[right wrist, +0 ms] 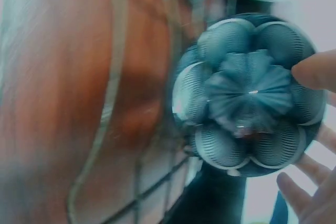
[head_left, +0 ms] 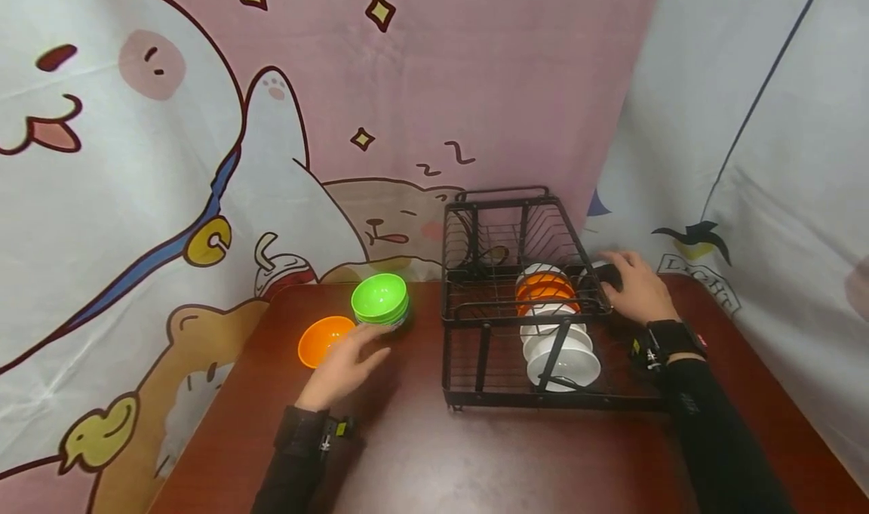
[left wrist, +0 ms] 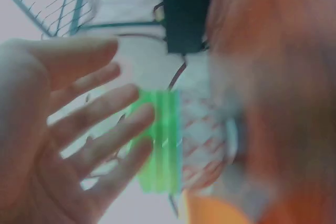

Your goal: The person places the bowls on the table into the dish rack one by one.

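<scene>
My right hand (head_left: 638, 287) is at the right side of the black dish rack (head_left: 529, 401), holding a dark round bowl (right wrist: 247, 95) with a ribbed petal pattern. In the right wrist view the thumb laps over its rim and a finger passes behind it. On the left, my left hand (head_left: 346, 367) reaches out with spread fingers and holds nothing. Just beyond its fingertips stands a stack of green bowls (head_left: 379, 297), on top of a white bowl with a reddish diamond pattern (left wrist: 202, 140). An orange bowl (head_left: 314, 343) sits beside that hand, partly hidden by it.
White bowls (head_left: 566, 367) and orange bowls (head_left: 543, 287) stand on edge in a row inside the rack's lower level. The rack's upper basket partly covers them. A printed cloth (head_left: 475, 69) hangs behind the brown table (head_left: 407, 453).
</scene>
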{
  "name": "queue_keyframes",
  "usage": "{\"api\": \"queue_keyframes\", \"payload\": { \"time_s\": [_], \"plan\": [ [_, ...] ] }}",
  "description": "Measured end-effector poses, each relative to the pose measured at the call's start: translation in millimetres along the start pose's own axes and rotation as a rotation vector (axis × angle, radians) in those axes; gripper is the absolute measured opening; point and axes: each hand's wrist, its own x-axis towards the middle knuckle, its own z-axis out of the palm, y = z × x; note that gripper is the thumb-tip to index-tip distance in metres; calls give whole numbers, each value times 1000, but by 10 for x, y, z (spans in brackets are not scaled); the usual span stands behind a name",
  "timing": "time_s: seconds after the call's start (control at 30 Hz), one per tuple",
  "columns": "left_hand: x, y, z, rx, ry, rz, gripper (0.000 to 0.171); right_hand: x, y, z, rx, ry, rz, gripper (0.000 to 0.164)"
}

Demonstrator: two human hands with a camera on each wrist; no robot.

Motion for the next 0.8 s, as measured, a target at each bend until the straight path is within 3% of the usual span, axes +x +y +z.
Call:
{"api": "queue_keyframes", "payload": {
  "time_s": [0.07, 0.17, 0.27, 0.33, 0.5, 0.67, 0.8],
  "plan": [
    [-12, -81, -110, 34, 105, -38, 41, -29, -39, -87, 28, 2, 10, 63],
    [-77, -246, -261, 97, 237, -150, 36, -103, -107, -220, 77, 9, 28, 64],
    [-163, -436, -376, 133, 313, -280, 37, -218, -157, -333, 131, 24, 46, 66],
    [-219, -554, -425, 144, 330, -367, 39, -317, -180, -394, 176, 41, 53, 67],
    [-314, -786, -432, 113, 225, -533, 53, -586, -163, -451, 305, 84, 56, 68],
    [-336, -923, -342, -19, 89, -599, 64, -745, -154, -415, 396, 75, 104, 71],
    [-350, -980, -272, -103, 53, -640, 60, -753, -176, -389, 405, 64, 129, 71]
  ]
}}
